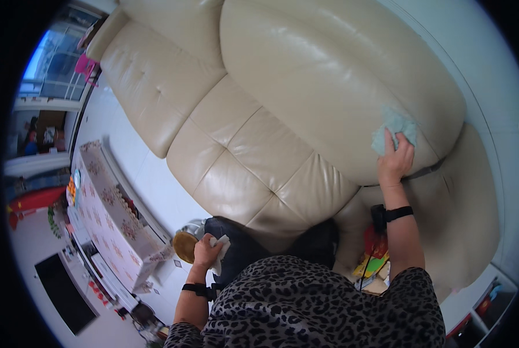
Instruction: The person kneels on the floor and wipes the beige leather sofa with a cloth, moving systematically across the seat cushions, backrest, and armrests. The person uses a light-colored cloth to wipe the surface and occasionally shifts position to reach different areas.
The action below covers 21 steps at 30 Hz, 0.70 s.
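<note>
Before me stands a beige leather sofa with tufted seat cushions. My right hand reaches across to the backrest and presses a pale green cloth against it, near its right end. Low on the left, by my knee, my left hand grips a crumpled white tissue or cloth. Each forearm wears a black strap with a small device, the right strap and the left strap.
A table with a flowered cloth stands on the left, and a round brown-topped stool is beside my left hand. Colourful packets lie by the sofa's right arm. A television and a pink chair are farther off.
</note>
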Motion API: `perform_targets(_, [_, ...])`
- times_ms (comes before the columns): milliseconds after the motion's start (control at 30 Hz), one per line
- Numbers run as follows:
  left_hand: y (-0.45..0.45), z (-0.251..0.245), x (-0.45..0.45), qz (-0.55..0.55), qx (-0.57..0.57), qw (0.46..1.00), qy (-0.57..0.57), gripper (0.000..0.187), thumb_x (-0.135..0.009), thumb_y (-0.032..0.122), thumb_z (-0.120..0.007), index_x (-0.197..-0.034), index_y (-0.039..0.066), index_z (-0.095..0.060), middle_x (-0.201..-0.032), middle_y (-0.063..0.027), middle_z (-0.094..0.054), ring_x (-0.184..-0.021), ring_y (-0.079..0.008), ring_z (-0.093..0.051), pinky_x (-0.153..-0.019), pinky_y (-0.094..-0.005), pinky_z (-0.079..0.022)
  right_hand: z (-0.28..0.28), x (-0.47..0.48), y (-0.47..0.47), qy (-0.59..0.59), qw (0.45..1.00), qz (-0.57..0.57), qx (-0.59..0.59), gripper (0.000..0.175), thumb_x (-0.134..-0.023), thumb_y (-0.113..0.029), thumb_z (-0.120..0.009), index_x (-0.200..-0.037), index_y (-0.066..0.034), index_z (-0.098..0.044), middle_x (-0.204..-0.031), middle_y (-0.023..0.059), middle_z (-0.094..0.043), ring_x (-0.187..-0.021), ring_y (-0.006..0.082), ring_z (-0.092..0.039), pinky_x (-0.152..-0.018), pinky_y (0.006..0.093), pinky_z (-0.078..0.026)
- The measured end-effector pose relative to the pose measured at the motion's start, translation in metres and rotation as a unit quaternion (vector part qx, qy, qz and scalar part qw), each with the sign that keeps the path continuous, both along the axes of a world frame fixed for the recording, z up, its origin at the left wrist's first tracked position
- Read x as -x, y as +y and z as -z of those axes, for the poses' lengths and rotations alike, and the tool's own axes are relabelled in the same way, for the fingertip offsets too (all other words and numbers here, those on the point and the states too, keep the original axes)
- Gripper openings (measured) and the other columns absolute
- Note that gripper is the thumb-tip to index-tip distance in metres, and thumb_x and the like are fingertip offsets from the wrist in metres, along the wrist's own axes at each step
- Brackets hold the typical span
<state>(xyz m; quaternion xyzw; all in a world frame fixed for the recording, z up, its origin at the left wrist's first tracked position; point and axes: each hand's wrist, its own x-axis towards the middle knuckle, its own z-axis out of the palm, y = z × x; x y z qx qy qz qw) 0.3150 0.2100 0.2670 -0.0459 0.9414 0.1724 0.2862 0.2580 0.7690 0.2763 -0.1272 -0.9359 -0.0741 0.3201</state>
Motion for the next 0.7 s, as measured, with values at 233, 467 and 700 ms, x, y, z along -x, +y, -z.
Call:
perform_targets(233, [-0.015, 0.008, -0.034, -0.05, 0.025, 0.998, -0.036, 0.033, -0.074, 0.033, -0.07, -0.089, 0.005, -0.061, -0.081, -0.0195, -0.066, -0.079, -0.0381, -0.064, -0.071, -0.0433, -0.051, 0.084, -0.035, -0.011, -0.22, 0.933, -0.283, -0.019, 0.015, -0.075, -0.01, -0.058, -0.088, -0.0055, -0.064, -0.099, 0.0097, -0.058, -0.084, 0.026, -0.053, -0.07, 0.036, -0.043])
perform_targets(467, [-0.03, 0.009, -0.063, -0.132, -0.001, 0.99, -0.05, 0.034, -0.074, 0.034, -0.069, -0.092, 0.005, -0.062, -0.084, -0.02, -0.066, -0.081, -0.038, -0.064, -0.073, -0.0437, -0.051, 0.135, -0.004, -0.059, -0.421, 0.847, -0.325, -0.013, 0.013, -0.075, -0.009, -0.056, -0.085, -0.0029, -0.061, -0.092, 0.0089, -0.052, -0.092, 0.0254, -0.052, -0.069, 0.0372, -0.051])
perform_targets(700, [-0.043, 0.012, -0.073, -0.163, 0.013, 0.986, -0.042, 0.035, -0.074, 0.033, -0.07, -0.093, 0.005, -0.061, -0.084, -0.0209, -0.066, -0.081, -0.0389, -0.064, -0.073, -0.0435, -0.051, 0.107, 0.19, -0.131, -0.181, 0.924, -0.335, -0.031, 0.01, -0.076, -0.007, -0.056, -0.086, -0.0053, -0.058, -0.09, 0.0085, -0.051, -0.091, 0.0238, -0.053, -0.061, 0.0337, -0.052])
